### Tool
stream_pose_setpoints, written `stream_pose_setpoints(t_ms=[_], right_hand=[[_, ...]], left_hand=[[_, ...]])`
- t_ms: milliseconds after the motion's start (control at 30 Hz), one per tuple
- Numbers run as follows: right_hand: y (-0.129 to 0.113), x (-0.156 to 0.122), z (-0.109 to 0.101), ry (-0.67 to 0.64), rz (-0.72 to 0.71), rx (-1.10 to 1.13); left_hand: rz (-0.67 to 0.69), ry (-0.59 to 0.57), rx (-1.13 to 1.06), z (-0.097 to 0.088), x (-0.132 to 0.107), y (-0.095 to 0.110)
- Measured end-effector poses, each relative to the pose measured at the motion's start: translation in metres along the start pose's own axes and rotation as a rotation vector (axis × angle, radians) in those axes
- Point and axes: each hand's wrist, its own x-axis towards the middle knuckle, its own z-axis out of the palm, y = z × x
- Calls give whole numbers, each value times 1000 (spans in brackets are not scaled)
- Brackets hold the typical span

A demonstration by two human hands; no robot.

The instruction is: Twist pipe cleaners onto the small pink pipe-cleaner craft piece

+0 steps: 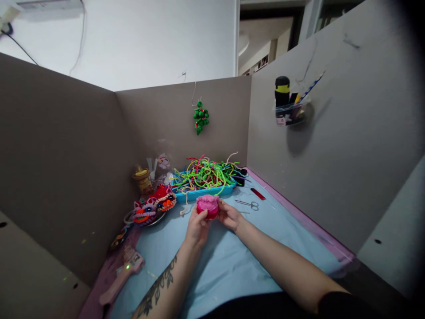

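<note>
Both my hands hold a small pink and red fuzzy craft piece [207, 206] just above the light blue table cover [232, 261]. My left hand [196, 227] grips it from the left and below, fingers curled round it. From the right, my right hand [228, 215] pinches its side. Behind the piece stands a blue tray [206, 191] heaped with bright pipe cleaners [206, 173] in green, red and yellow.
Finished fuzzy figures [152, 207] sit on a plate at the left, a pink glue gun [123, 272] lies near the front left. Small scissors [248, 204] and a red tool [257, 193] lie right of the tray. Grey partition walls surround the desk; a green ornament [200, 117] hangs at the back.
</note>
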Motion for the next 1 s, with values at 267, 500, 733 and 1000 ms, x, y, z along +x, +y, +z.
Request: stream_pose_setpoints(t_ms=[267,500,733,1000], right_hand=[[-2,6,-10,81,-101,-28],[-2,5,-13,52,-80,-56],[-2,2,-8,43,-69,-24],[-5,-3,-1,21,-78,17]], left_hand=[[-47,-68,30,4,-3,1],[-31,-21,29,-1,2,-4],[-29,-32,32,1,2,-3],[-10,-56,7,2,1,-4]])
